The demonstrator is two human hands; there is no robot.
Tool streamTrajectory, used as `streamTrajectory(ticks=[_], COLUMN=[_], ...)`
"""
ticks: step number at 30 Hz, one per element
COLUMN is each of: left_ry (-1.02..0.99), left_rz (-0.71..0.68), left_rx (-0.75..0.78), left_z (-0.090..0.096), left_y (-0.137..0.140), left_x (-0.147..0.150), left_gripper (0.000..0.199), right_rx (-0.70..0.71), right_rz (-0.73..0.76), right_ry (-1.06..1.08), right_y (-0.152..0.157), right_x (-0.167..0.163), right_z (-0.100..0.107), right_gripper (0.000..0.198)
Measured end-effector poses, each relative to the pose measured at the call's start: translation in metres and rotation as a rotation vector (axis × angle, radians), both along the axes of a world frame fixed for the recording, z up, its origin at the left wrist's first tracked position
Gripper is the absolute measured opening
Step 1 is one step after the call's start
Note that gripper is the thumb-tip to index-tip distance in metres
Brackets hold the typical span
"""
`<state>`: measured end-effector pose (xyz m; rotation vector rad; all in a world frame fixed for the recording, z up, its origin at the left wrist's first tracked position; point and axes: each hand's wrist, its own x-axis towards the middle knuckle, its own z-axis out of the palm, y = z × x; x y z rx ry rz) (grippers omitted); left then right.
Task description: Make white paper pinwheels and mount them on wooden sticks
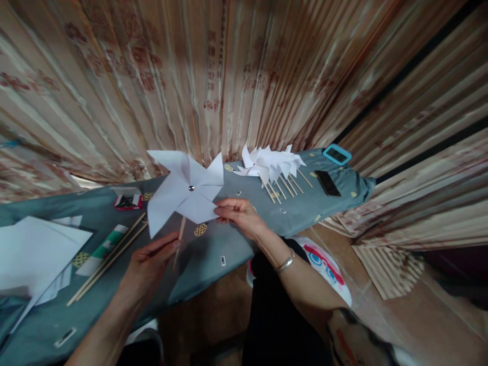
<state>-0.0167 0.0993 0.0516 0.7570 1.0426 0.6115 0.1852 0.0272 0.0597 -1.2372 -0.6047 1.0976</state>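
Note:
A white paper pinwheel (179,175) with a silver pin at its centre is held up over the cloth-covered table. Its thin wooden stick (182,227) is pinched between the thumb and fingers of my left hand (152,259). My right hand (240,216) grips the tip of the pinwheel's lower right blade. Behind and to the right, several finished-looking white pinwheels (269,161) lie overlapped in a row, their sticks pointing toward me.
White paper sheets (34,254) lie at the left, beside a green and white glue tube (104,249) and loose sticks (110,262). Behind them stands a small red box (128,201) of dark pieces. A phone (328,183) and a blue-framed device (337,154) rest at the right end, near curtains (183,76).

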Motion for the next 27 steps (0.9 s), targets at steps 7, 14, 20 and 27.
streamTrajectory(ticks=[7,14,20,27], left_ry=[-0.015,-0.007,-0.033,-0.079], left_rz=[-0.036,-0.045,-0.005,0.002], left_rx=[0.033,0.045,0.062,-0.010], left_z=[-0.003,-0.001,-0.001,0.002], left_y=[0.000,-0.003,-0.002,-0.004], left_x=[0.002,0.004,0.003,0.002], left_gripper=[0.039,0.036,0.036,0.037], right_rx=[0.045,0.039,0.077,0.121], right_rz=[0.211,0.381,0.268,-0.116], right_ry=[-0.102,-0.537,-0.525,-0.373], right_y=[0.000,-0.010,-0.021,-0.022], right_x=[-0.017,-0.027,-0.015,0.009], right_z=[-0.003,-0.001,0.014,0.024], right_gripper=[0.037,0.035,0.032,0.032])
